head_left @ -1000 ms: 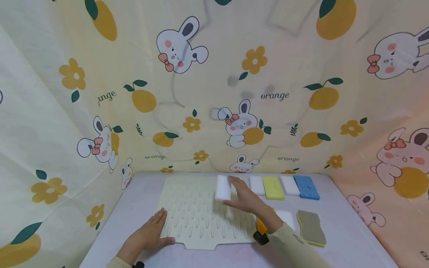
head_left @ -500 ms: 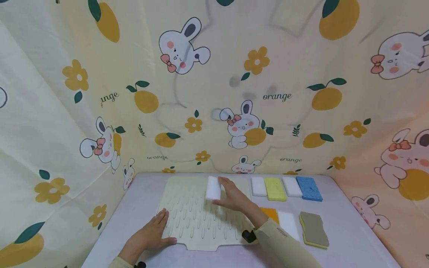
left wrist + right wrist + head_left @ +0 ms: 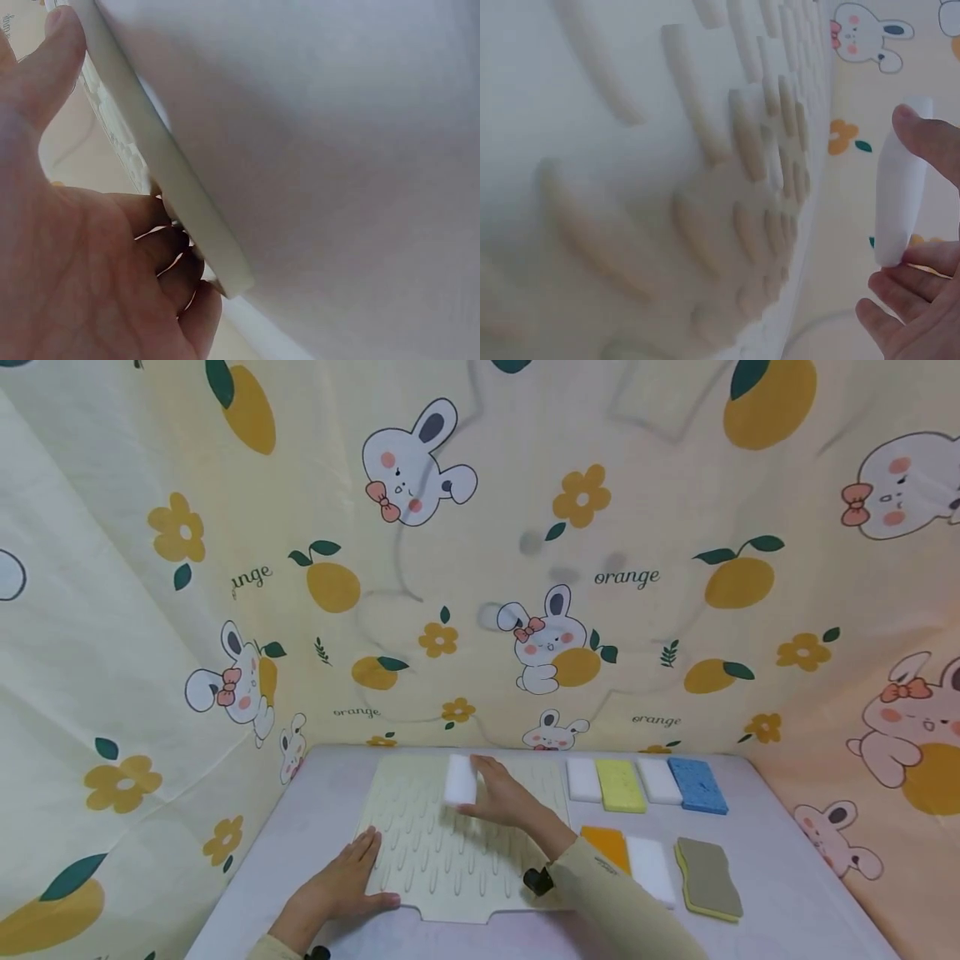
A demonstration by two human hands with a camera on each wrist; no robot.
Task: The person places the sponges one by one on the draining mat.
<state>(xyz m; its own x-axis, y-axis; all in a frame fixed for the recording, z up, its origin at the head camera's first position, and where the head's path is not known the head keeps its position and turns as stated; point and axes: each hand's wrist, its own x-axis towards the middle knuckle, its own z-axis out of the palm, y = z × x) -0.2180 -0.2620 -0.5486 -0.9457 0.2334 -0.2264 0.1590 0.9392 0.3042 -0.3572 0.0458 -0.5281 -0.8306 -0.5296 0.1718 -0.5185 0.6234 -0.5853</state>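
A cream draining board (image 3: pixel 456 910) with rows of raised oblong ridges lies on the table. My right hand (image 3: pixel 502 793) holds a white sponge block (image 3: pixel 461 781) over the board's far half, pinched between thumb and fingers. In the right wrist view, the white block (image 3: pixel 901 191) appears edge-on, apart from the ridged surface (image 3: pixel 607 225). My left hand (image 3: pixel 339 878) rests at the board's near left corner, fingers extended along its left side and thumb at the front edge. The left wrist view shows that hand (image 3: pixel 105 262) against the board's thick rim (image 3: pixel 176 169).
Right of the board, a back row has a white sponge (image 3: pixel 584 779), a yellow sponge (image 3: pixel 621 786), another white one (image 3: pixel 660 780) and a blue sponge (image 3: pixel 697 786). Nearer lie an orange sponge (image 3: pixel 606 846), a white block (image 3: pixel 651 870) and a grey-topped yellow sponge (image 3: pixel 708 878). A printed curtain (image 3: pixel 480 552) surrounds the table.
My right hand has moved left across the board, carrying the white sponge block. The orange sponge shows more fully from behind that arm. My left hand stays at the board's corner.
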